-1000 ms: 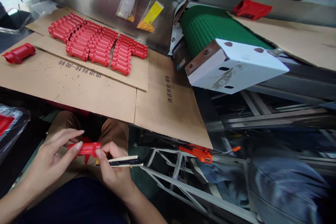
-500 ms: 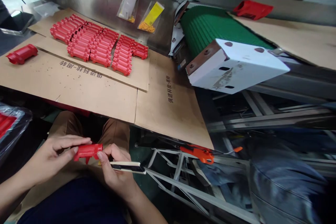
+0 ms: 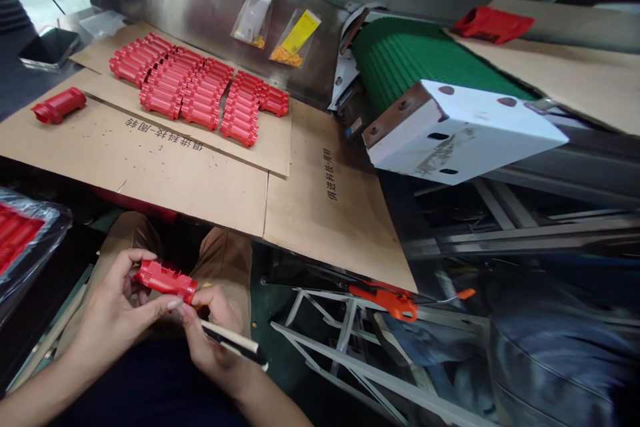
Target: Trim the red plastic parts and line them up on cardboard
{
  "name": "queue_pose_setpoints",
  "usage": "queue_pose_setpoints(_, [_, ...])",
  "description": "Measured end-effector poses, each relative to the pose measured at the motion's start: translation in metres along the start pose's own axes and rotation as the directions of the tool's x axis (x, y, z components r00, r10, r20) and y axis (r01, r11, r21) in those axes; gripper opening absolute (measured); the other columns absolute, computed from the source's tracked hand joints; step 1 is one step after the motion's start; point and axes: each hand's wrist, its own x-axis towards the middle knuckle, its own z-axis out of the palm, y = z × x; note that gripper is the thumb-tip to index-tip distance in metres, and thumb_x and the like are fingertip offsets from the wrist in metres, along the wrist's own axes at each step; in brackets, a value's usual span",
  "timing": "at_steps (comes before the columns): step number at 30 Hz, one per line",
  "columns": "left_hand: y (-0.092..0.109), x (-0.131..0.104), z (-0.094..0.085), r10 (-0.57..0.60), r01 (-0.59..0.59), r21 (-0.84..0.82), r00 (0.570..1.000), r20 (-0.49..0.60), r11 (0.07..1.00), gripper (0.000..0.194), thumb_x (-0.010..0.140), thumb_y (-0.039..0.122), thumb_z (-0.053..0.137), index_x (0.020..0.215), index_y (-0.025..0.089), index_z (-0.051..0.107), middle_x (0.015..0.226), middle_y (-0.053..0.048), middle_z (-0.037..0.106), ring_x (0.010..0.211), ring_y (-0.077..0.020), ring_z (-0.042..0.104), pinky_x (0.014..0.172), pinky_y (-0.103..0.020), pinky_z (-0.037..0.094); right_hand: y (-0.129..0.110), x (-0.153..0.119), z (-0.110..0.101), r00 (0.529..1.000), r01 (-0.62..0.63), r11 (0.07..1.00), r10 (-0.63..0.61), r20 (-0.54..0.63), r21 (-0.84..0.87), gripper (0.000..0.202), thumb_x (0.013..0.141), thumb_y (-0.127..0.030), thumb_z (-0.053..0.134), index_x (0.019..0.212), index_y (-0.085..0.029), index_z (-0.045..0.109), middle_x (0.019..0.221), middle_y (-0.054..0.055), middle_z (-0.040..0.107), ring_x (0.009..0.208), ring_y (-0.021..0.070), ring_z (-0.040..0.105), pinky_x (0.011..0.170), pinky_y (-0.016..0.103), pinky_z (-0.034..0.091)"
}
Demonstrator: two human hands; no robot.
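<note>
Above my lap, my left hand [image 3: 117,307] grips a red plastic tubular part [image 3: 167,280] with small ribs and tabs along it. Its fingers wrap the far-left end, and the thumb lies along the near side. My right hand [image 3: 213,340] is closed round a slim cream-and-black utility knife [image 3: 235,341], whose handle points down to the right. The right fingertips meet the part's right end, close to the left thumb. Fingers hide the knife's working end; a bit of yellow shows beside them.
Rows of similar red parts [image 3: 185,87] lie on a cardboard sheet [image 3: 200,177], with one loose red tube [image 3: 59,105] at left. A lined bin [image 3: 55,227] holds more. A green conveyor [image 3: 415,60] with a white bracket [image 3: 460,137], and an orange-handled tool [image 3: 395,303], are at right.
The red part has turned, its right end now tilted downward and its tabs facing up. My left fingers have shifted around it. The knife handle has swung to point lower right.
</note>
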Motion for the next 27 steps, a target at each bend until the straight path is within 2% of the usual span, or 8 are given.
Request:
queue_pose_setpoints(4, [-0.004,0.008,0.004,-0.017,0.017,-0.011,1.000,0.026,1.000,0.038,0.087,0.055,0.078,0.099,0.021,0.066,0.068,0.003,0.064,0.056,-0.0122,0.057,0.051,-0.020,0.046,0.000,-0.002,0.004,0.991,0.120,0.990,-0.124,-0.042,-0.080,0.015,0.107,-0.035,0.057,0.096,-0.024,0.058,0.074,-0.001,0.071,0.059,0.0149,0.067,0.061,0.026,0.049])
queue_pose_setpoints(10, [-0.009,0.014,0.004,0.038,-0.040,-0.055,0.999,-0.033,0.998,0.041,0.078,0.049,0.089,0.101,0.021,0.069,0.072,0.002,0.067,0.060,-0.0126,0.061,0.056,-0.020,0.052,0.001,0.003,0.006,0.973,0.219,0.971,-0.225,-0.050,-0.100,0.020,0.110,-0.032,0.051,0.093,-0.022,0.056,0.070,0.000,0.070,0.054,0.0140,0.065,0.056,0.026,0.047])
queue_pose_setpoints(13, [-0.008,0.017,0.004,-0.042,0.037,-0.244,0.999,-0.017,0.969,0.040,0.085,0.057,0.081,0.092,0.018,0.074,0.070,0.000,0.066,0.056,-0.0117,0.056,0.050,-0.020,0.049,0.002,0.004,0.008,0.957,0.262,0.957,-0.274,-0.094,-0.127,0.022,0.109,-0.029,0.050,0.090,-0.021,0.057,0.065,0.000,0.067,0.051,0.0142,0.062,0.054,0.028,0.046])
queue_pose_setpoints(17, [-0.005,0.016,0.010,-0.142,0.143,-0.501,0.989,0.041,0.853,0.042,0.072,0.046,0.095,0.098,0.018,0.076,0.085,-0.003,0.072,0.073,-0.0125,0.064,0.068,-0.020,0.059,-0.001,0.007,0.011,0.925,0.356,0.923,-0.370,-0.086,-0.146,0.018,0.105,-0.020,0.054,0.090,-0.018,0.063,0.062,0.002,0.066,0.049,0.0144,0.059,0.051,0.028,0.044])
queue_pose_setpoints(19, [-0.004,0.015,0.011,-0.178,0.196,-0.516,0.980,0.085,0.834,0.040,0.071,0.037,0.098,0.097,0.018,0.075,0.089,-0.004,0.073,0.080,-0.0126,0.067,0.075,-0.019,0.060,-0.003,0.010,0.011,0.952,0.303,0.952,-0.305,-0.035,-0.047,0.022,0.105,-0.025,0.058,0.087,-0.017,0.066,0.062,0.002,0.067,0.051,0.0144,0.061,0.051,0.027,0.045])
queue_pose_setpoints(21, [-0.004,0.014,0.008,-0.164,0.188,-0.516,0.982,0.093,0.836,0.040,0.072,0.033,0.097,0.103,0.020,0.075,0.092,-0.004,0.075,0.084,-0.0134,0.069,0.078,-0.019,0.061,-0.002,0.013,0.010,0.996,0.067,0.985,-0.076,0.052,0.156,0.032,0.106,-0.034,0.061,0.078,-0.019,0.065,0.060,0.000,0.067,0.047,0.0124,0.061,0.047,0.023,0.045])
queue_pose_setpoints(24, [-0.007,0.013,-0.002,-0.120,0.160,-0.525,0.987,0.110,0.836,0.047,0.076,0.032,0.095,0.118,0.023,0.075,0.098,-0.005,0.077,0.089,-0.0171,0.074,0.084,-0.024,0.063,0.006,0.020,0.003,0.949,-0.315,0.890,0.290,0.126,0.328,0.042,0.108,-0.041,0.058,0.072,-0.020,0.060,0.050,-0.006,0.062,0.033,0.0086,0.051,0.034,0.019,0.039])
queue_pose_setpoints(27, [-0.009,0.015,-0.011,-0.153,0.234,-0.524,0.969,0.194,0.819,0.056,0.085,0.035,0.087,0.137,0.026,0.068,0.112,-0.010,0.078,0.096,-0.0219,0.077,0.088,-0.030,0.064,0.013,0.024,-0.012,0.958,-0.279,0.927,0.288,0.001,0.249,0.034,0.106,-0.036,0.063,0.077,-0.020,0.068,0.062,0.000,0.071,0.054,0.0140,0.070,0.050,0.022,0.056])
